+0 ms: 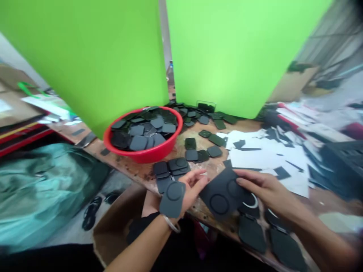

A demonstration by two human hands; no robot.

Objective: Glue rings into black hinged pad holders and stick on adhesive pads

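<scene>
My left hand [190, 189] holds a dark grey rounded-square pad [172, 199] with a raised ring on it, just off the near edge of the worn wooden bench [198, 136]. My right hand [262, 187] grips a larger black sheet [222, 193] with two round outlines, fingers curled over its right edge. The two hands are close together, about a hand's width apart. A small stack of similar pads [170, 170] lies just beyond my left hand.
A red bowl [143, 153] full of dark pads stands at the back left, with more pads scattered behind it. White paper sheets and black offcuts [261, 151] cover the right. Two green panels [221, 56] block the back. An open cardboard box [116, 226] sits below the bench.
</scene>
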